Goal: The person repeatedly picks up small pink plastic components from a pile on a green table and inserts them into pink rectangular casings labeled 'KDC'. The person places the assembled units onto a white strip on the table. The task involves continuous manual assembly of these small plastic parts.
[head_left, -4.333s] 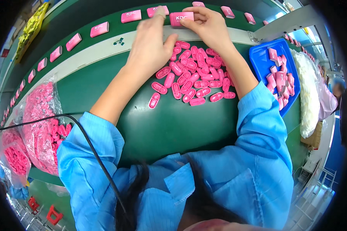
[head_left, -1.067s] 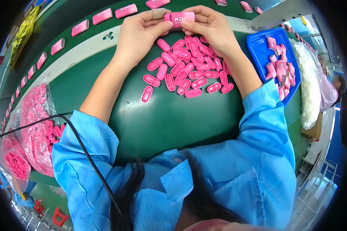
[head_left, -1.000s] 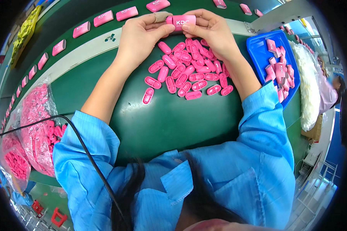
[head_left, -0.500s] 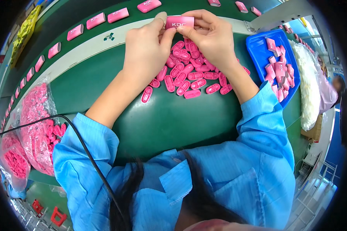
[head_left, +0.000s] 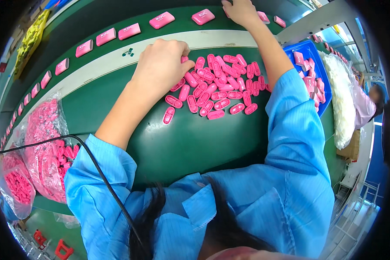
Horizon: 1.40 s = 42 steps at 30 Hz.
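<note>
Green bench (head_left: 195, 143): we note its surface running from the pile of pink oval pieces (head_left: 212, 89) back to the blue shirt (head_left: 255, 190), the widest room for moving. At the far edge a pale rail (head_left: 221, 40) divides it from a dark green strip (head_left: 183, 21), where pink cases (head_left: 161, 20) lie in a spaced row. Left side is bounded by clear bags (head_left: 43, 145) of pink parts, with a black cable (head_left: 30, 145) across them; right side by a blue tray (head_left: 308, 48) of pink cases, near the right forearm.

Hands: well apart. The left hand (head_left: 164, 60) is curled at the pile's left edge, a pink piece showing between thumb and forefinger; we cannot tell if it is gripped. The right hand (head_left: 242, 12) reaches past the rail to a partly hidden case; its grip is cut off by the upper border, so undetermined.

Labels: we see white lettering on the cases, large characters over a finer line. Down the row it becomes too small to make out.
</note>
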Motion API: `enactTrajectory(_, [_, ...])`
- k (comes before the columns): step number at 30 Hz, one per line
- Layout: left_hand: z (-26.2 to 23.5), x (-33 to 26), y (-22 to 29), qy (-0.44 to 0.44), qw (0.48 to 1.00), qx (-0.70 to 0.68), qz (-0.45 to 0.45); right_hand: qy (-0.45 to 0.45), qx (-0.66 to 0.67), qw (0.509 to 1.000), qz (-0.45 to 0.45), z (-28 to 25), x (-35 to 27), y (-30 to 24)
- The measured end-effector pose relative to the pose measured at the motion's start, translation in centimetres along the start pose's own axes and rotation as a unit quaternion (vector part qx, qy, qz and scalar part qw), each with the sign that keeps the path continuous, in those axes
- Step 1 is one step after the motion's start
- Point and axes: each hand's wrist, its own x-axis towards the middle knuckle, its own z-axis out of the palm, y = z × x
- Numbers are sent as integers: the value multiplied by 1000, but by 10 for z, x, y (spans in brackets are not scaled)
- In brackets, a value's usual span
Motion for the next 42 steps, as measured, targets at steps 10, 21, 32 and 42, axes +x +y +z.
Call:
enactTrajectory(10, [2, 1, -1, 4, 999, -34, 20, -120, 276, 937, 176, -85, -33, -70])
enactTrajectory(21, [23, 8, -6, 31, 810, -568, -139, -154, 580, 753, 271, -62, -83, -115])
enactTrajectory(32, [26, -4, 9, 168, 950, -265, -11, -104, 551, 794, 234, -64, -91, -120])
enactTrajectory(42, [15, 5, -3, 225, 969, -68, 79, -123, 439, 873, 175, -43, -56, -88])
